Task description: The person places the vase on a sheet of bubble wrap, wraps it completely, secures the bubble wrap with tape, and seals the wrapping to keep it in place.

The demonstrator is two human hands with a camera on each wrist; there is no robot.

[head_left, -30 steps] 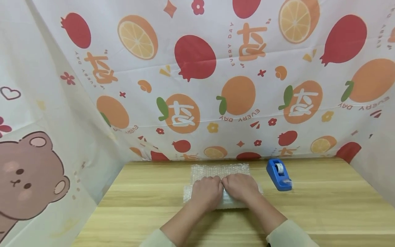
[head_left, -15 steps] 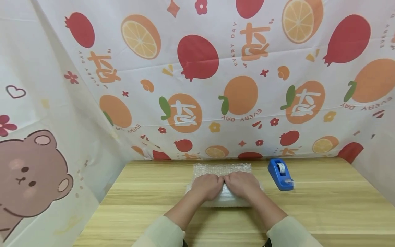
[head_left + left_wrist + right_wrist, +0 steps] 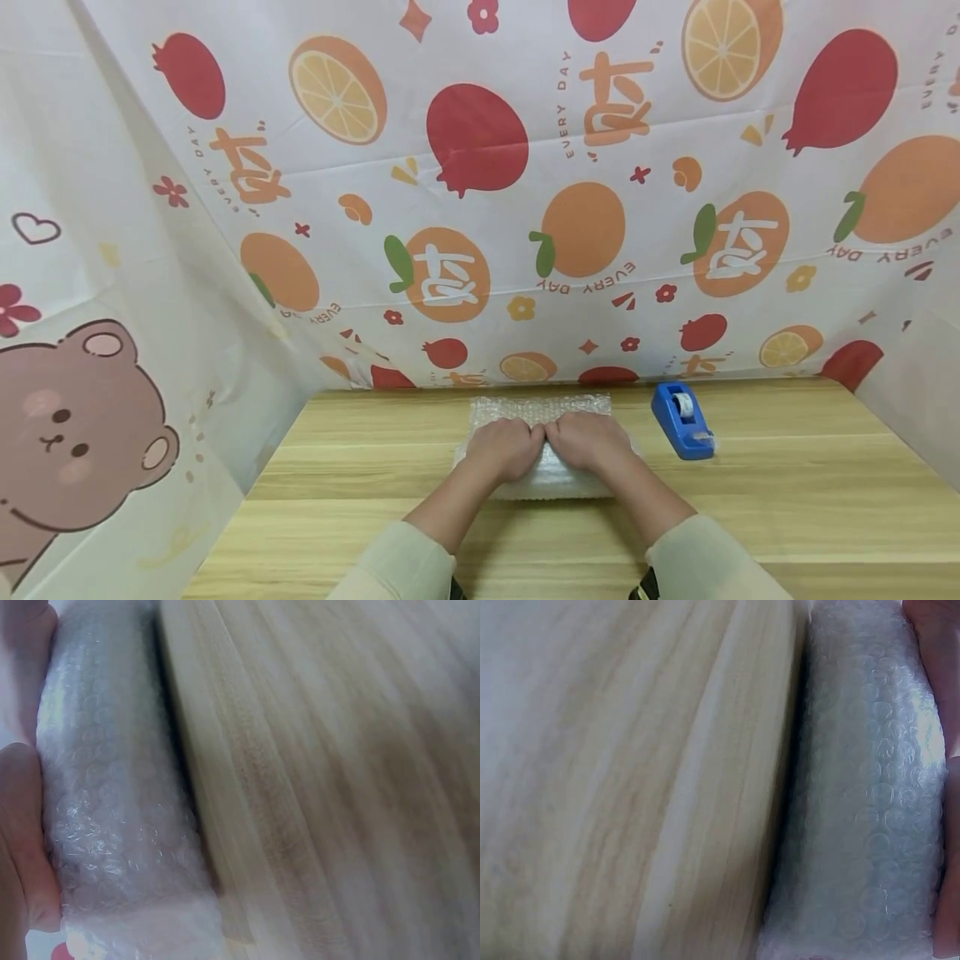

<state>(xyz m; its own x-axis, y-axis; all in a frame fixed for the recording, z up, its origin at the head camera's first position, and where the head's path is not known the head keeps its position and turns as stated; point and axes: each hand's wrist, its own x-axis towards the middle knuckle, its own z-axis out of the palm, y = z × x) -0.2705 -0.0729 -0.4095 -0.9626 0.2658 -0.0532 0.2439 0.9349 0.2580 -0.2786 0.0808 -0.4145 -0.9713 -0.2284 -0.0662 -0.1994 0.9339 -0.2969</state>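
Knuckles up and side by side, the left hand (image 3: 504, 450) and right hand (image 3: 589, 439) grip the bubble-wrap bundle (image 3: 555, 485) with curled fingers, presumably to keep its film folded; the fingertips are hidden. The bundle lies on the table (image 3: 772, 517), a flap spreading toward 12 o'clock. Near its 3 o'clock stands the blue tape dispenser (image 3: 682, 423), probably for easy right-handed reach.

Bubble wrap (image 3: 555, 483) looks glossy, bumpy plastic; the table (image 3: 360, 467), grained wood.
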